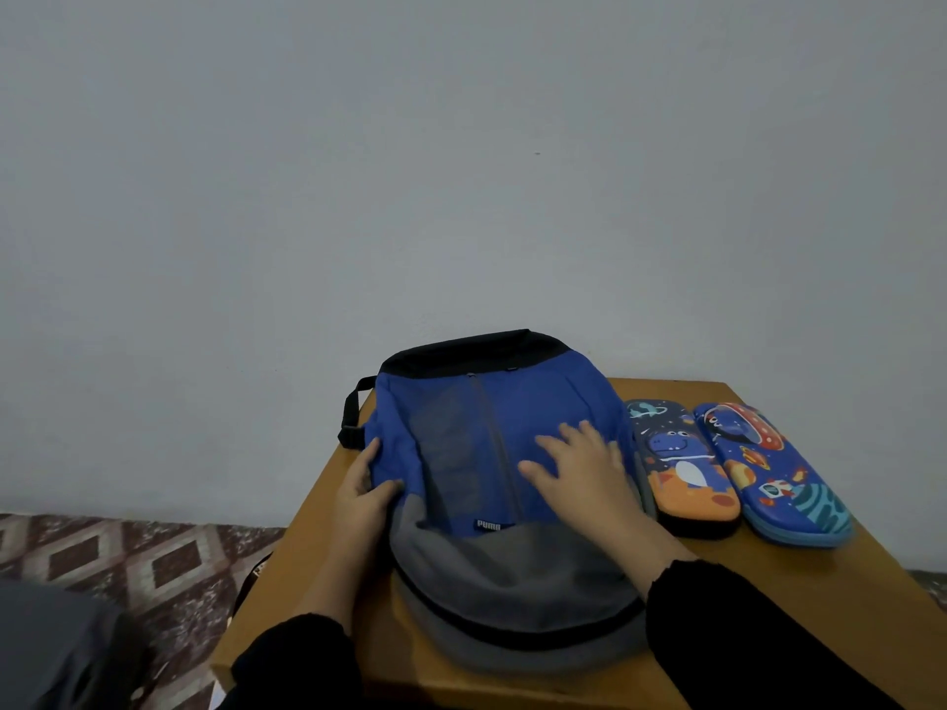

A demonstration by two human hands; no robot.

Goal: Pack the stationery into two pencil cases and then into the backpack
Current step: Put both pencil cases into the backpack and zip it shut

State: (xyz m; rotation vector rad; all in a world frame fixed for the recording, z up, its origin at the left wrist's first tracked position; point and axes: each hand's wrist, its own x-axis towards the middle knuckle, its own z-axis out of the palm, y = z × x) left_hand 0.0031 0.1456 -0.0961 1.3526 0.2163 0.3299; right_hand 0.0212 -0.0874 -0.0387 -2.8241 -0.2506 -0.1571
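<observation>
Lying flat on the wooden surface, the blue and grey backpack appears zipped. Two closed pencil cases, dinosaur case and rocket case, wait just beside it. Left hand grips its edge; right hand rests flat, fingers spread. The packing-into-backpack step seems next, which needs opening its zipper first

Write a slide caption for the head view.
Left hand grips the blue backpack, right hand flat on it, beside two closed pencil cases on the table.
</observation>
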